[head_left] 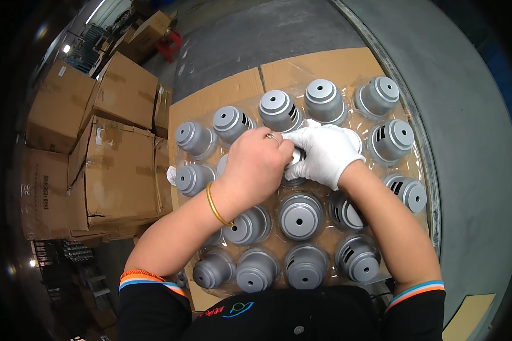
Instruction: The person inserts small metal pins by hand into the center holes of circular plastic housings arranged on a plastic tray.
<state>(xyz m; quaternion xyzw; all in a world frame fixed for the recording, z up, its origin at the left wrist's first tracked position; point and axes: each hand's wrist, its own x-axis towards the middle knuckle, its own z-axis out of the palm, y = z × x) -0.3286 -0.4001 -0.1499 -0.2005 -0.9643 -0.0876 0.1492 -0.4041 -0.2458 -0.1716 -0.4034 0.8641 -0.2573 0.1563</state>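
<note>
The gloved right hand point(323, 153) curls around the right of a grey cup point(293, 182). The bare left hand point(259, 157) bunches opposite, grip hidden.

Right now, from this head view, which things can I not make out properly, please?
- Head view: the silver cup between the hands, mostly covered by the bare left hand and gloved right hand; whether either grips it is unclear.
- Head view: the inside of the stacked cartons, hidden by their cardboard walls.
- Head view: the black shirt, cut off by the lower edge.
</note>
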